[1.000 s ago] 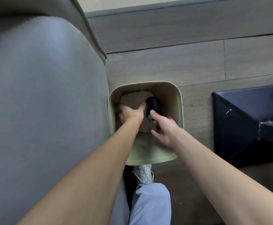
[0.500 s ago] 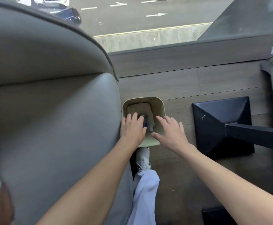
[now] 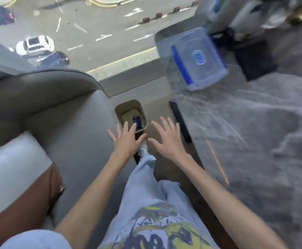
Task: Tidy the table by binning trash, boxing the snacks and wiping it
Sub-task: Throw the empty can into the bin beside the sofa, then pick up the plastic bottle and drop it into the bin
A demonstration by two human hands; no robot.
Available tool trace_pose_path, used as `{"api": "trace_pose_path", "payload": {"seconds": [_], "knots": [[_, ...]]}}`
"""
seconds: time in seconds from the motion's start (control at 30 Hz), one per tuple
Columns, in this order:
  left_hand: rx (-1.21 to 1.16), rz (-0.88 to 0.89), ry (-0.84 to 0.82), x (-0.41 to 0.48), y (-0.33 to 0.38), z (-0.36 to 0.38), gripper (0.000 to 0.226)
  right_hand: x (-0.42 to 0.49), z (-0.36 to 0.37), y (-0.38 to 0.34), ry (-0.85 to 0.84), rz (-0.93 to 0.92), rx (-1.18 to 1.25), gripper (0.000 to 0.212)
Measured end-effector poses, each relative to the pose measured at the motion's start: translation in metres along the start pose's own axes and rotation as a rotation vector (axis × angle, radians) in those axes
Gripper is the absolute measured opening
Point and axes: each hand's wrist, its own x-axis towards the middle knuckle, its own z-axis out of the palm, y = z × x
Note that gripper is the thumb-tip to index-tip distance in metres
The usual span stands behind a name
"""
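Both splayed empty hands hover above beige rounded bin, seemingly holding crumpled paper

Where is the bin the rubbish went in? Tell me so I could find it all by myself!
Find the big grey sofa on the left and the marbled table on the right. On the floor between them, just beyond the left hand, stands the small beige bin. It is the only open-topped tub there, with crumpled paper and a dark blue packet inside.
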Motion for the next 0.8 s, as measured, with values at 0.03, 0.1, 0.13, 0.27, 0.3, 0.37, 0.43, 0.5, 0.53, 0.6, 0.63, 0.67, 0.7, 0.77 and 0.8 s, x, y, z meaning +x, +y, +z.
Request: {"api": "trace_pose_path", "payload": {"seconds": [0.03,0.1,0.13,0.27,0.3,0.37,0.43,0.5,0.53,0.6,0.63,0.67,0.7,0.77,0.8], "knots": [[0.026,0.051,0.012,-0.022,0.021,0.0,0.07,-0.032,-0.01,0.013,0.031,0.022,0.035,0.066],[0.095,0.171,0.066,-0.056,0.068,0.003,0.064,-0.093,-0.026,0.046,0.101,0.094,0.084,0.066],[0.129,0.232,0.099,-0.069,0.092,0.006,0.062,-0.12,-0.032,0.066,0.135,0.144,0.093,0.066],[0.197,0.541,0.133,-0.111,0.2,0.028,0.057,-0.225,-0.053,0.147,0.3,0.386,0.072,0.07],[0.228,0.622,0.121,-0.119,0.227,0.037,0.058,-0.25,-0.057,0.164,0.353,0.462,0.081,0.07],[0.338,0.766,0.105,-0.135,0.279,0.054,0.061,-0.298,-0.064,0.192,0.441,0.614,0.129,0.07],[0.439,0.897,0.068,-0.153,0.325,0.07,0.064,-0.345,-0.066,0.211,0.511,0.741,0.185,0.07],[0.516,1.03,0.03,-0.173,0.363,0.087,0.066,-0.385,-0.063,0.223,0.571,0.845,0.26,0.071],[0.553,1.093,0.016,-0.183,0.381,0.094,0.066,-0.402,-0.061,0.227,0.605,0.898,0.293,0.071],[0.625,1.204,-0.009,-0.204,0.41,0.105,0.066,-0.428,-0.058,0.232,0.675,1.002,0.322,0.071],[0.658,1.256,-0.022,-0.214,0.422,0.109,0.067,-0.437,-0.058,0.234,0.707,1.052,0.325,0.071],[0.691,1.305,-0.038,-0.223,0.433,0.113,0.067,-0.445,-0.057,0.235,0.731,1.101,0.325,0.071],[0.72,1.341,-0.061,-0.231,0.442,0.117,0.067,-0.451,-0.056,0.235,0.751,1.146,0.328,0.07],[0.769,1.379,-0.122,-0.242,0.459,0.123,0.067,-0.459,-0.055,0.233,0.801,1.214,0.358,0.069],[0.788,1.398,-0.146,-0.245,0.466,0.126,0.067,-0.462,-0.054,0.232,0.833,1.232,0.375,0.068]]}}
